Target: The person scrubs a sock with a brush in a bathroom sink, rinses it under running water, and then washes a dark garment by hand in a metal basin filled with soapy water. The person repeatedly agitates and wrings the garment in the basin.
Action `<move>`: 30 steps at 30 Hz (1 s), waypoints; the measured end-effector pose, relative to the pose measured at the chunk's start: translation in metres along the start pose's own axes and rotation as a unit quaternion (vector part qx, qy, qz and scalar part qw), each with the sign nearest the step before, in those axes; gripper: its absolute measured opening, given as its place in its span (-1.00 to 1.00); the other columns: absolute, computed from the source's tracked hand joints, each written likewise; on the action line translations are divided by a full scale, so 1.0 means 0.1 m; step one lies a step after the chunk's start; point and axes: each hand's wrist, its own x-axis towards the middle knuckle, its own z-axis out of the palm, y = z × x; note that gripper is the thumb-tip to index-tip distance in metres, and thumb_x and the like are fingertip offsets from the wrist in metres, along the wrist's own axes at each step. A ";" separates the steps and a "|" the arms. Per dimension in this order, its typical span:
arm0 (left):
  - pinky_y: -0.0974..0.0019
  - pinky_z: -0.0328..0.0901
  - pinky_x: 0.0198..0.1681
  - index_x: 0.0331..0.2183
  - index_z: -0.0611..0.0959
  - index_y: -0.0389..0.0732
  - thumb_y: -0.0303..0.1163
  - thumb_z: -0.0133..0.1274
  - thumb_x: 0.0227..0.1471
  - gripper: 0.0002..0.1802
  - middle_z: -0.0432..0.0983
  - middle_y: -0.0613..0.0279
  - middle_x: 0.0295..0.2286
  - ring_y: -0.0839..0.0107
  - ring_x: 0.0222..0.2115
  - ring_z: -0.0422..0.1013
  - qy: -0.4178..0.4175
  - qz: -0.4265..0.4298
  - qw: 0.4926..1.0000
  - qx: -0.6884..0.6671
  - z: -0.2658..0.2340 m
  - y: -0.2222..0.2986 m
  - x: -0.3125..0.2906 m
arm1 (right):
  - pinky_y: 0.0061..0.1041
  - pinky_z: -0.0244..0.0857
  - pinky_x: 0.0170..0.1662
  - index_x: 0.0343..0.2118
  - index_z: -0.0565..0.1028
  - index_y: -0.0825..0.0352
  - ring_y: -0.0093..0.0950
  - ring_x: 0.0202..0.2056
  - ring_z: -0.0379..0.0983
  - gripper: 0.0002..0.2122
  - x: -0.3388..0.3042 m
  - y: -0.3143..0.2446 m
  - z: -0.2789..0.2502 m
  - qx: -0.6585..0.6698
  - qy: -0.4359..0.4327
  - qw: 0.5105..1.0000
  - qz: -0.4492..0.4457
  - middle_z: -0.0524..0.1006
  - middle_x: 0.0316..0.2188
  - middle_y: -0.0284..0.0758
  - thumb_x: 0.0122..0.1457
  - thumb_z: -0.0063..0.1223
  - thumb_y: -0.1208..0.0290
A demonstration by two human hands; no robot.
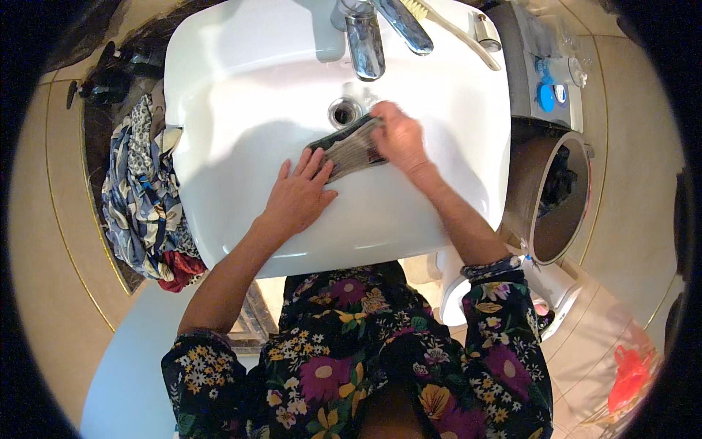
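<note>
A grey ribbed cloth piece with dark edges lies in the white sink, just below the drain. My left hand rests on its left end, fingers spread and lying flat. Over the right end is my right hand, its fingers curled closed and slightly blurred. What those fingers hold, if anything, is hidden from view. The chrome faucet juts over the basin above the drain hole.
A long-handled brush lies along the sink's far right rim. Crumpled patterned clothes are heaped at the left. On the right are a grey unit with a blue cap and a brown bin. A red bag is at lower right.
</note>
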 end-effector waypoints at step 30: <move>0.18 0.28 -0.17 -0.23 0.51 -0.24 -0.02 -0.17 0.05 -0.52 0.44 0.11 -0.19 0.28 -0.19 0.37 0.063 -0.218 0.863 -0.451 -0.19 0.02 0.12 | -0.44 0.32 -0.32 -0.40 0.45 0.31 -0.32 -0.39 0.47 -0.77 0.09 0.42 -0.10 0.161 -0.089 0.967 0.174 0.52 -0.45 -0.17 -0.09 0.17 0.32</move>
